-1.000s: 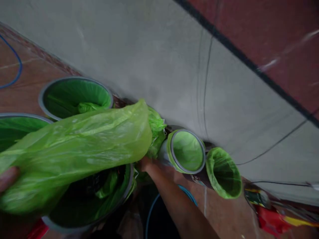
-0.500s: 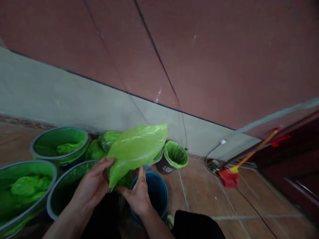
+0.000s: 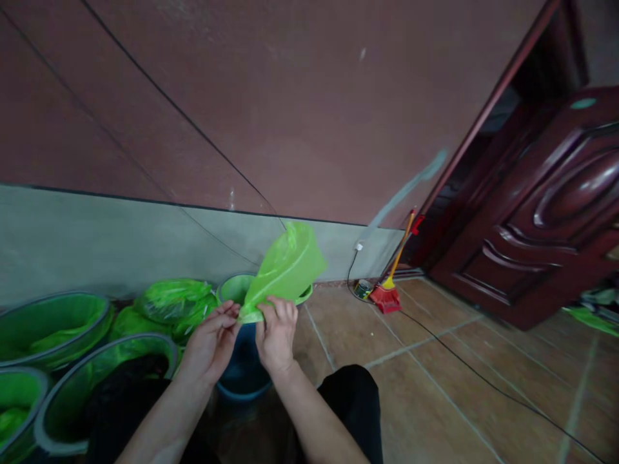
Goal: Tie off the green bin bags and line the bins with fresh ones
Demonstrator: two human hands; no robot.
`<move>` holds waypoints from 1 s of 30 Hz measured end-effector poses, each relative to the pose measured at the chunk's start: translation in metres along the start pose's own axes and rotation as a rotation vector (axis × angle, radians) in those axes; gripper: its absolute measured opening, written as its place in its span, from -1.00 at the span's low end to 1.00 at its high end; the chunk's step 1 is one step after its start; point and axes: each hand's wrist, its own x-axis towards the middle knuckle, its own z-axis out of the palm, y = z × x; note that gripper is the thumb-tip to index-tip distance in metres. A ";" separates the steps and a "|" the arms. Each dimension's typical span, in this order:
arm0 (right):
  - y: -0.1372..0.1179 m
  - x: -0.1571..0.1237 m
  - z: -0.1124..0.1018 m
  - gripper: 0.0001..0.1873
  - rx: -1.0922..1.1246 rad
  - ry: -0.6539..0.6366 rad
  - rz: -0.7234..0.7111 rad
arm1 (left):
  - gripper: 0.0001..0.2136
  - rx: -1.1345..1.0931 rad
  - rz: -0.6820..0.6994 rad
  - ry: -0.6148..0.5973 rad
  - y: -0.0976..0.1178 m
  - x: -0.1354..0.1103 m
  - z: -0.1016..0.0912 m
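A thin green plastic bag (image 3: 290, 261) puffs up and away to the right from between my hands. My left hand (image 3: 215, 338) pinches its lower left edge. The fingers of my right hand (image 3: 278, 328) are closed on the bag's near edge, a short way to the right. Below both hands stands a blue bucket (image 3: 244, 367), its rim partly hidden by them. Behind the bag are a bin lined in green (image 3: 235, 285) and, mostly covered, another green-lined rim (image 3: 305, 294).
Several grey-rimmed bins with green liners (image 3: 116, 351) crowd the left side. Packed green bags (image 3: 174, 301) lie by the wall. A red broom (image 3: 385, 298), a can (image 3: 362, 289), a black cable (image 3: 459, 345) and a dark red door (image 3: 541, 219) are to the right.
My view has swung right, bringing more of the door in. The bag now stands more upright, its near edge gathered between my hands, which are closer together.
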 end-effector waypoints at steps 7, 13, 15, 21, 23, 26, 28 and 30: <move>0.020 0.005 -0.046 -0.58 0.027 -0.028 -0.072 | -0.63 0.541 0.597 -0.130 -0.034 0.008 -0.003; 0.030 0.007 -0.069 -0.52 -0.136 0.039 -0.167 | -0.81 1.274 1.109 -0.274 -0.041 0.019 0.002; 0.036 0.007 -0.076 -0.55 -0.196 0.085 -0.179 | -0.79 1.389 1.216 -0.260 -0.039 0.026 0.002; 0.071 -0.002 -0.095 -0.59 -0.288 0.276 -0.107 | -0.69 1.726 1.241 0.052 -0.025 0.045 -0.014; 0.085 -0.006 -0.103 -0.64 -0.326 0.319 -0.076 | -0.66 1.808 1.192 0.135 -0.020 0.046 -0.020; 0.101 -0.008 -0.117 -0.74 -0.397 0.361 -0.056 | -0.62 1.874 1.153 0.174 -0.014 0.045 -0.026; 0.107 -0.010 -0.126 -0.77 -0.419 0.382 -0.051 | -0.61 1.885 1.151 0.163 -0.013 0.043 -0.029; 0.108 -0.014 -0.129 -0.77 -0.408 0.417 -0.043 | -0.59 1.878 1.135 0.147 -0.014 0.040 -0.031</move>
